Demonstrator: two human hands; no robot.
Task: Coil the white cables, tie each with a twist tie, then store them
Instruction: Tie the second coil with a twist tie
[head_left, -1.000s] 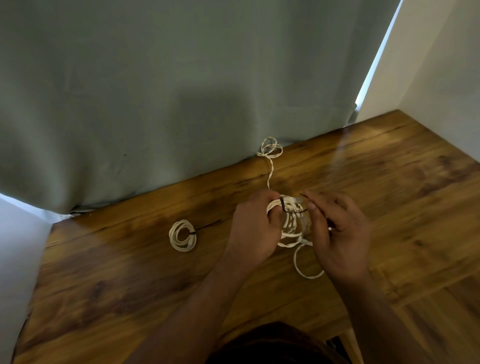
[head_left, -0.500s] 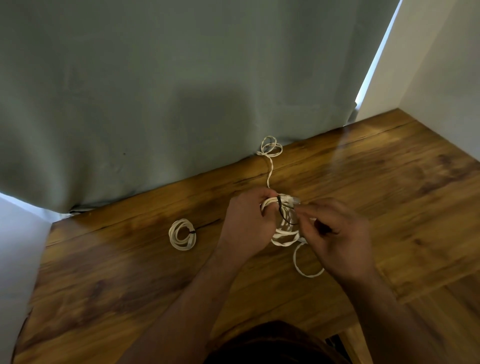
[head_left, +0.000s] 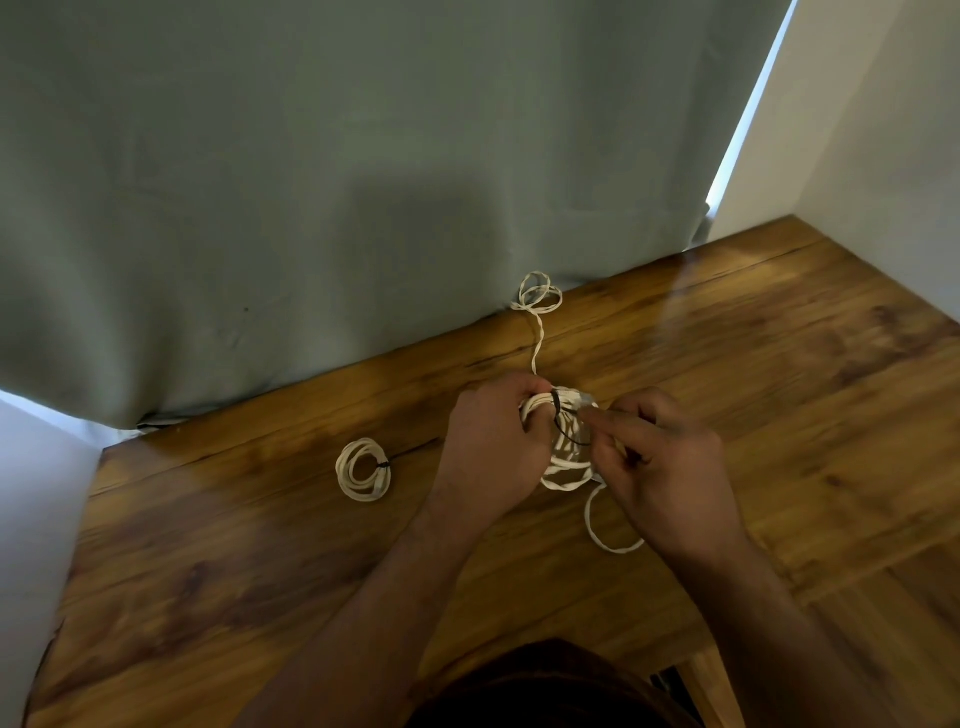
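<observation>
Head view: our left hand (head_left: 491, 447) grips a loose white cable coil (head_left: 563, 457) mid-table, while our right hand (head_left: 665, 467) pinches its thin black tie (head_left: 563, 428). At nine o'clock, a tied round coil (head_left: 362, 468) lies flat on glossy wood (head_left: 779, 389).

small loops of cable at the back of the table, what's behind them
Directly behind the small loops hangs the grey-green curtain, its hem meeting the wooden table. What lies behind the curtain is covered, apart from a bright strip at its right edge.

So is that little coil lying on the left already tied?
Yes, the small coil lies apart from both hands on the table, with a dark twist tie around it.
</observation>
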